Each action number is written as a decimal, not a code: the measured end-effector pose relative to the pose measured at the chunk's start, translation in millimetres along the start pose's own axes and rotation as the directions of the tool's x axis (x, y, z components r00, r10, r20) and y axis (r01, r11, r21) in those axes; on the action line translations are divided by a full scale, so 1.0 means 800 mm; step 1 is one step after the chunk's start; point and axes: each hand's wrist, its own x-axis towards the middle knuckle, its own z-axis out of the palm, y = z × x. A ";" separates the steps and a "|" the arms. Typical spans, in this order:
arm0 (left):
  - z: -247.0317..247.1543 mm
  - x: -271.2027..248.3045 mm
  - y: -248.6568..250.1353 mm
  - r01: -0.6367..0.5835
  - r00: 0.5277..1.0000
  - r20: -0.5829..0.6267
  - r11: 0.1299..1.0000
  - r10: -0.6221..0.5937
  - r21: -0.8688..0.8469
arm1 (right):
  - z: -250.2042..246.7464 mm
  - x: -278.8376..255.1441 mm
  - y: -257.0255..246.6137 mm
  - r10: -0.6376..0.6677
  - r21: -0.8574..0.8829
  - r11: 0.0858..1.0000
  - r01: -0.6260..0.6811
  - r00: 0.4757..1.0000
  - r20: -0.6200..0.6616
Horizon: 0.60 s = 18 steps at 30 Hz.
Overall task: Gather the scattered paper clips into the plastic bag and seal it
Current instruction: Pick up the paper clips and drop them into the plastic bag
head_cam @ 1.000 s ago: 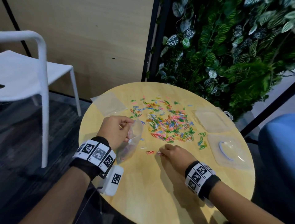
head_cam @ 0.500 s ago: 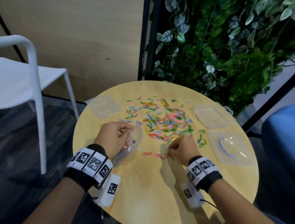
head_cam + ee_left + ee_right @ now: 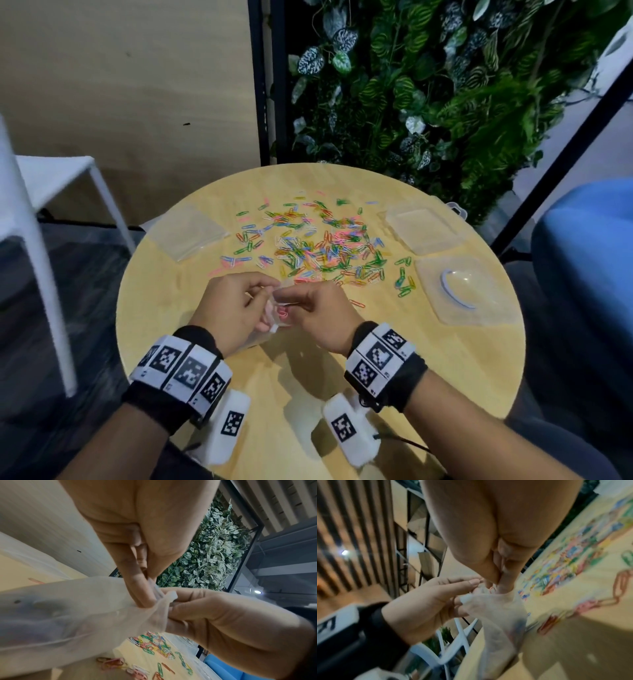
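Both hands meet over the near half of the round wooden table [image 3: 394, 394]. The left hand [image 3: 229, 308] pinches the mouth of the plastic bag [image 3: 72, 616] between thumb and fingers, holding it up off the tabletop with a few clips inside. The right hand [image 3: 322, 315] has its thumb and fingertips pressed together at the bag's opening, over a pink clip [image 3: 492, 589]. Just beyond, the scattered paper clips [image 3: 318, 246] lie across the table's middle. Farther left rests a spare clear bag [image 3: 188, 233]; farther right, two clear plastic containers [image 3: 424, 229].
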 end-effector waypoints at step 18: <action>-0.087 0.010 -0.023 0.023 0.975 -0.219 0.999 -0.030 -0.034 | 0.048 0.039 0.020 0.032 -0.841 0.402 0.363 0.912 0.409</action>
